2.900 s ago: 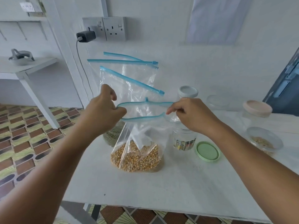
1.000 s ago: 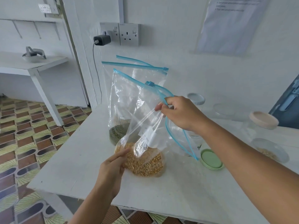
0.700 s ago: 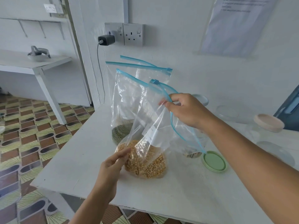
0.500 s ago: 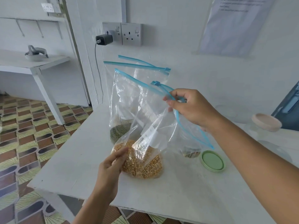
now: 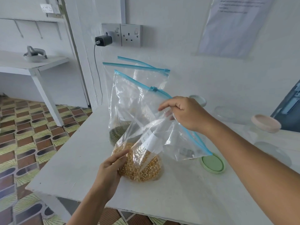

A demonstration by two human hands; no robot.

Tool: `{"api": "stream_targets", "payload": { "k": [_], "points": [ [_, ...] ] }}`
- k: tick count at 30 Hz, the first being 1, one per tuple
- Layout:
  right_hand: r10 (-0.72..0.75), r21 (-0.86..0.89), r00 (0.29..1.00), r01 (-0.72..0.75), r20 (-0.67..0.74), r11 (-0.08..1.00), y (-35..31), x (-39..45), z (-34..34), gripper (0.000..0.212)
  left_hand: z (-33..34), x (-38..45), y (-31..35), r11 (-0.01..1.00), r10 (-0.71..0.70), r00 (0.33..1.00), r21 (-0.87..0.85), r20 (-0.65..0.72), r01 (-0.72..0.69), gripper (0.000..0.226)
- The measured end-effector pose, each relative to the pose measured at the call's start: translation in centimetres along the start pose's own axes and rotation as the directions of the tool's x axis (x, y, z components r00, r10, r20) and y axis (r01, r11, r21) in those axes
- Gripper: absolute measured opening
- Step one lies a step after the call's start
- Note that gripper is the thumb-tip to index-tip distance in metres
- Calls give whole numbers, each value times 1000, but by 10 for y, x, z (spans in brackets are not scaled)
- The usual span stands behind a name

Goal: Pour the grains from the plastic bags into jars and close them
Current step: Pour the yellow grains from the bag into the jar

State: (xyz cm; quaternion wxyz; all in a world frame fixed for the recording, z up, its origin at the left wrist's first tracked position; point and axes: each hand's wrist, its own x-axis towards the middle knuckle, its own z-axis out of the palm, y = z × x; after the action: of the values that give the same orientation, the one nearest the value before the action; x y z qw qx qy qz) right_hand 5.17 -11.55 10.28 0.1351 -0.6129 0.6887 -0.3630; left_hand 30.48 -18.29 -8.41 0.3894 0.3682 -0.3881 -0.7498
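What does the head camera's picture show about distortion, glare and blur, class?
Head view: wide-angle bending bows the wall edge and table; soft daylight, faint shadows; sheen on the corn bag veils the jar behind it; the lidded jars at right look washed-out; both hands are fairly sharp.

Three plastic bags [image 5: 139, 101], one green lid [image 5: 212, 163], two hands [image 5: 186, 114]

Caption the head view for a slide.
Right hand grips the corn bag top; left hand touches its base on the table.
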Motion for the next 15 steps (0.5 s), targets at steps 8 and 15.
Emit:
{"api": "stream_targets", "payload": {
  "k": [8,15],
  "points": [
    [35,66,982,-23,-187,998,-15,11,-6,55,10,-4,18,984,168,981,-44,-102,-173,25],
    [57,172,978,-22,-199,985,-13,12,-1,54,-18,-7,31,995,68,993,-72,93,-61,42]
  ]
}}
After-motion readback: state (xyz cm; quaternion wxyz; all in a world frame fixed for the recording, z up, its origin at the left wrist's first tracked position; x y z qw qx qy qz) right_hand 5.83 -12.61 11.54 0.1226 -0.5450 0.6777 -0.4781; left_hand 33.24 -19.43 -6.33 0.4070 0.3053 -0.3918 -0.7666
